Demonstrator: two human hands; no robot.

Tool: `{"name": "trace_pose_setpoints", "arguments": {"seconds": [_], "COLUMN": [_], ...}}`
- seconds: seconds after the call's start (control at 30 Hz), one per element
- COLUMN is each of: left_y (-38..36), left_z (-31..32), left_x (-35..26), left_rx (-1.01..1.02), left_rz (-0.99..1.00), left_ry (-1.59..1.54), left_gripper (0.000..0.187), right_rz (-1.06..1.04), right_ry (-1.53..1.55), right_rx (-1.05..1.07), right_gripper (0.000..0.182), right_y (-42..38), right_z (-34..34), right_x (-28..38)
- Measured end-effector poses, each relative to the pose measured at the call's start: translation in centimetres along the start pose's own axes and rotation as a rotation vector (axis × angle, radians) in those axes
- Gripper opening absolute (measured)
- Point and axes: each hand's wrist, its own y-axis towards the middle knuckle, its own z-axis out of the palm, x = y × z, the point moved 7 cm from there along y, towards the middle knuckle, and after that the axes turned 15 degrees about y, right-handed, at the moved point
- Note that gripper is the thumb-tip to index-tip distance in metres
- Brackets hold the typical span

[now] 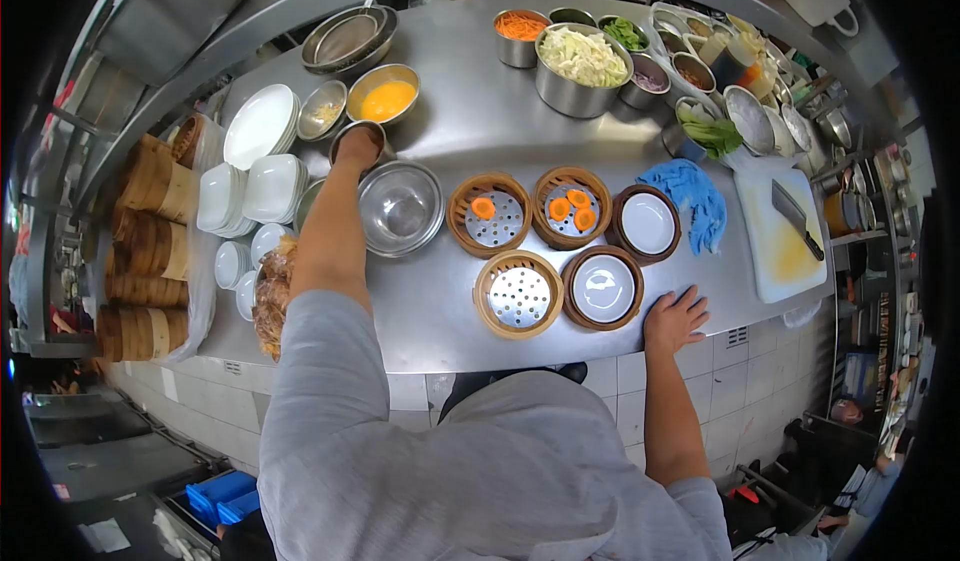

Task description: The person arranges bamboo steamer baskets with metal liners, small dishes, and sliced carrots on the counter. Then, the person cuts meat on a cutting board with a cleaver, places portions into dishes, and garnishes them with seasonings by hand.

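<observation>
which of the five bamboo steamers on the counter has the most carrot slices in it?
The back-middle bamboo steamer: it holds three orange carrot slices. The back-left steamer holds one; the other three hold none, two of them holding a white dish instead.

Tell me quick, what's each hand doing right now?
Left hand: reaching into a small steel bowl; grip cannot be told.
Right hand: open, flat on the counter, holding nothing.

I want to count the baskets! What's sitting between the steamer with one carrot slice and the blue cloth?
In the head view, two steamer baskets: one with three carrot slices, then one holding a white dish, between the one-slice steamer and the blue cloth.
</observation>
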Motion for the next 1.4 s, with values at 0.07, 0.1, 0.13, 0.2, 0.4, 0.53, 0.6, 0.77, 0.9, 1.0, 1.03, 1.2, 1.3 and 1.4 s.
{"name": "trace_pose_setpoints", "arguments": {"seconds": [0.07,0.1,0.13,0.2,0.4,0.53,0.6,0.77,0.9,1.0,1.03,1.2,1.3,1.4], "left_y": [-1.7,-1.7,-1.8,-2.1,-1.6,0.8,1.0,-2.0,-0.8,0.7,0.1,-2.1,-3.3,-3.8], "left_z": [-2.9,-2.8,-3.1,-4.3,-1.8,2.7,3.1,-3.2,-0.3,3.4,2.3,-2.5,-4.3,-4.9], "left_x": [-1.6,-1.5,-0.7,0.6,-0.8,0.0,0.2,-0.9,0.2,0.4,-0.6,-2.4,-0.9,0.9], "left_rx": [0.026,0.028,0.03,-0.076,0.139,0.186,0.154,0.095,0.082,0.06,0.062,-0.007,-0.047,-0.071], "left_rz": [0.004,0.004,-0.042,-0.076,0.062,0.118,0.159,-0.085,0.067,0.19,0.191,0.086,0.001,-0.016], "left_ry": [-0.008,-0.009,-0.101,-0.14,0.158,0.355,0.39,0.195,0.413,0.286,0.284,0.176,-0.037,-0.164], "left_gripper": [0.027,0.027,0.027,0.031,0.034,0.037,0.037,0.042,0.042,0.036,0.036,0.027,0.027,0.032], "right_rz": [-0.006,-0.006,-0.003,0.004,0.013,0.0,-0.008,-0.009,0.002,-0.025,-0.026,-0.045,-0.035,-0.048], "right_ry": [0.015,0.013,0.011,0.014,0.016,0.032,0.042,0.015,0.014,0.014,0.025,0.02,0.027,0.029], "right_rx": [0.003,0.003,0.004,0.007,0.0,0.024,0.024,0.007,0.006,-0.026,-0.021,-0.034,-0.024,-0.039], "right_gripper": [0.064,0.064,0.064,0.064,0.066,0.067,0.067,0.067,0.067,0.067,0.067,0.067,0.067,0.067], "right_y": [0.2,0.2,0.2,0.2,0.2,0.2,0.2,0.3,0.4,0.2,0.2,0.5,0.2,0.4], "right_z": [-0.1,-0.1,-0.1,0.1,-0.2,-0.4,-0.3,-0.1,0.1,0.3,0.3,0.1,0.2,0.4], "right_x": [0.0,0.1,0.1,-0.1,-0.1,0.1,0.4,0.1,0.1,-0.2,-0.2,-0.3,-0.4,-0.6]}}
